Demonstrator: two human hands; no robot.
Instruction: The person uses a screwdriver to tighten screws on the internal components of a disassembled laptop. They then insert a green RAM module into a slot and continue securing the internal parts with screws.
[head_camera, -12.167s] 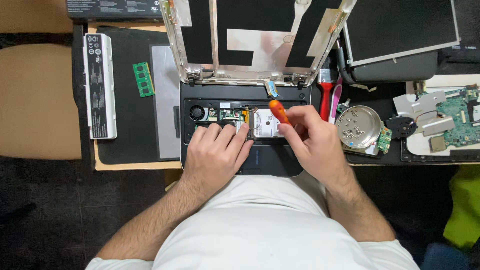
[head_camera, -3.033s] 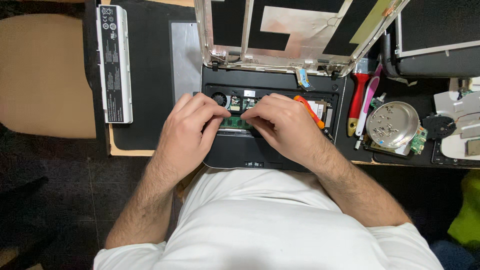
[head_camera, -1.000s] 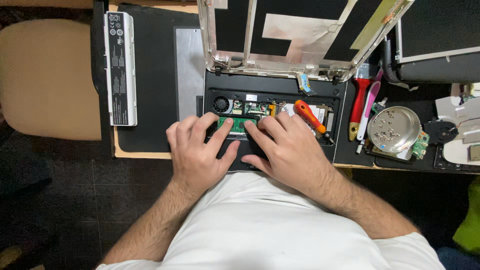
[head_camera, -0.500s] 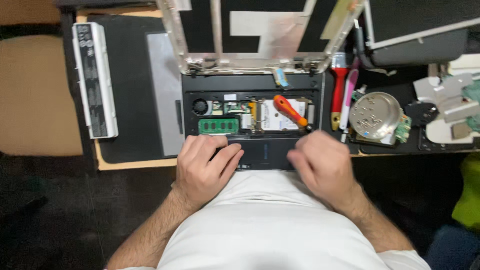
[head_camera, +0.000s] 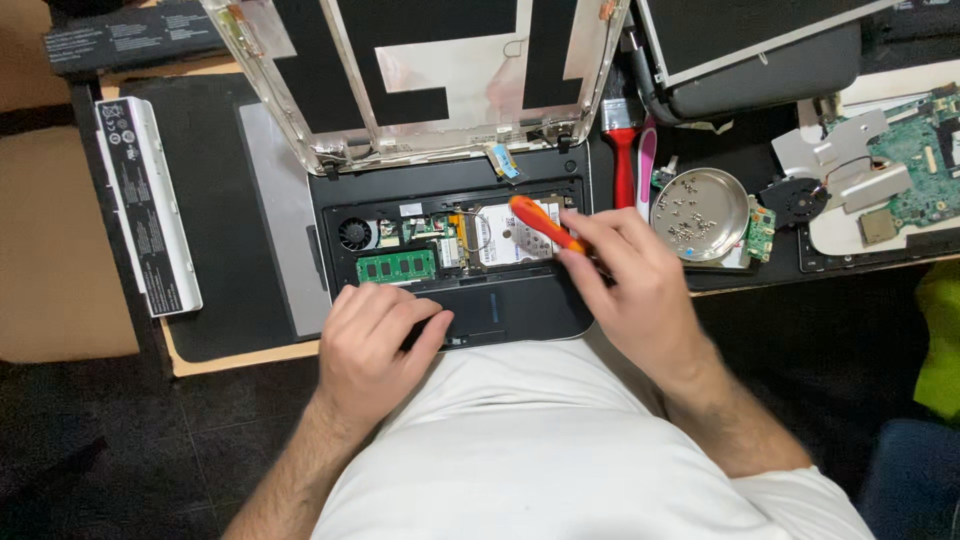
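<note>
laptop base open on the bench, screwdriver in the right hand

laptop base (head_camera: 520, 310), black and stripped of its keyboard, lies on the wooden table (head_camera: 240, 355) directly in front of the person, its bare screen lid (head_camera: 420, 80) propped up behind it. inside the open well sit a small round fan (head_camera: 354, 235), a green memory stick (head_camera: 396, 266) and a silver hard drive (head_camera: 510, 238), side by side from left to right.

right hand (head_camera: 630, 290) is closed around an orange-handled screwdriver (head_camera: 545, 226), fingers pinching the handle at the right edge of the well, the handle lying over the hard drive. the tip is hidden, so what it touches cannot be told.

left hand (head_camera: 375, 340) rests on the front edge of the base, fingers curled loosely over the palm rest just below the memory stick, holding nothing.

to the right of the base lie a red-handled brush (head_camera: 622, 160), a pink tool (head_camera: 646, 170) and a round metal dish (head_camera: 699, 214) with small screws in it. further right is a green circuit board (head_camera: 920, 170). to the left, a white battery pack (head_camera: 148, 220) lies on a black mat (head_camera: 215, 250), beside a grey panel (head_camera: 285, 230).
</note>
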